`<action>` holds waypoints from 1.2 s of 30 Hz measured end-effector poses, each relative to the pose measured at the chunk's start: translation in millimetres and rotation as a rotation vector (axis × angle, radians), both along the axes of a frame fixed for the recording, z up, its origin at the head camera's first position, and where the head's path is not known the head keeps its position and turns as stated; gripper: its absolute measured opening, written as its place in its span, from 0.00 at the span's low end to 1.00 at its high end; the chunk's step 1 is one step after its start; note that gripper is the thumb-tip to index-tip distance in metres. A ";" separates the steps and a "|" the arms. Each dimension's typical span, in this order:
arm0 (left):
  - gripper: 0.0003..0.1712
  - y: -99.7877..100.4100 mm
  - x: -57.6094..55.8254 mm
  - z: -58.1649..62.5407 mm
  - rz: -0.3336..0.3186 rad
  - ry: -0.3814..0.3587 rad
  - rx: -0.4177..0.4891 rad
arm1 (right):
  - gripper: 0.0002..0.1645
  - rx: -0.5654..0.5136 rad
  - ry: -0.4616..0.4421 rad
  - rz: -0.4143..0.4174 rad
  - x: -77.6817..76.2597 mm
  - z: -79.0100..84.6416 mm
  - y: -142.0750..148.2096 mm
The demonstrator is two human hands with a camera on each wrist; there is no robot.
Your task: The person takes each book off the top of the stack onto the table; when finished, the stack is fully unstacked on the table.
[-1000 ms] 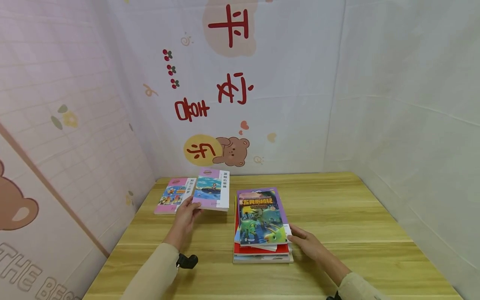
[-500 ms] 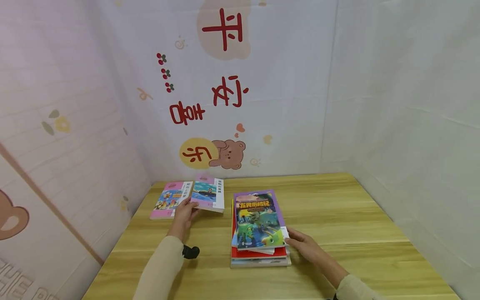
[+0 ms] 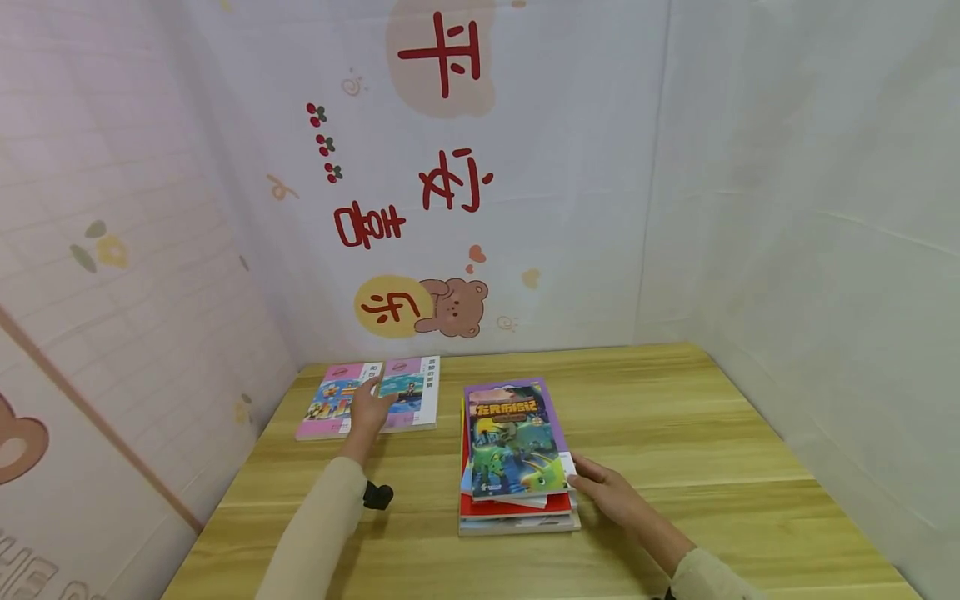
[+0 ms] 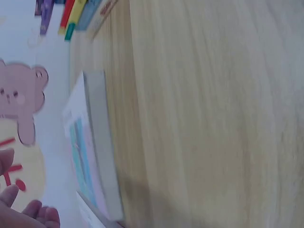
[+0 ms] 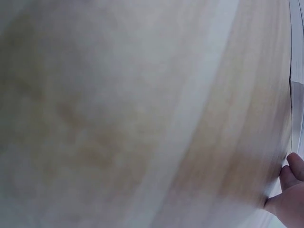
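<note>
In the head view my left hand (image 3: 369,410) is over the near part of two pink-and-white books at the table's back left. The left book (image 3: 330,408) has a colourful cover; the right book (image 3: 411,390) shows a blue sea picture. Both lie flat side by side. The left wrist view catches my left fingers (image 4: 29,213) spread and apart from the books. My right hand (image 3: 611,492) touches the right side of a book stack (image 3: 517,505) in the middle, its fingers fairly straight. A dinosaur comic (image 3: 513,442) lies on top, over a purple-edged book (image 3: 553,417).
The books rest on a wooden table (image 3: 675,433). A white printed cloth (image 3: 570,208) hangs behind it, with more cloth along the left and right sides. Red and white books show lower in the stack, their edges uneven.
The sea-picture book has come down flat beside the left book. My left hand has let it go and shifted slightly left over the books. The right hand stays at the stack.
</note>
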State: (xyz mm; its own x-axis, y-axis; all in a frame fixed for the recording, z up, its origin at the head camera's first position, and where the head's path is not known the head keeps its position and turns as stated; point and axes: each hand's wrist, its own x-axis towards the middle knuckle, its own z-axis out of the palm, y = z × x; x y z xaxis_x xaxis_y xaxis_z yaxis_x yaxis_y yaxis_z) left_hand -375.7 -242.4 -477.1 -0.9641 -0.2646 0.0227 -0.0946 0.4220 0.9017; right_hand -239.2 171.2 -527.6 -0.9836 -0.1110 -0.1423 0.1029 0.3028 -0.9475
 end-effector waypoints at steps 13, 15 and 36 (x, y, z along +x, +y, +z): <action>0.34 35.6 24.8 6.7 -0.067 -0.003 0.095 | 0.37 0.015 0.007 0.013 -0.9 -1.7 1.1; 0.33 40.8 32.4 7.4 -0.079 -0.007 0.148 | 0.37 0.021 0.010 0.012 -0.6 -1.4 1.3; 0.39 94.7 117.4 -16.1 -0.192 -0.130 0.323 | 0.38 0.045 0.013 0.013 2.0 2.7 3.4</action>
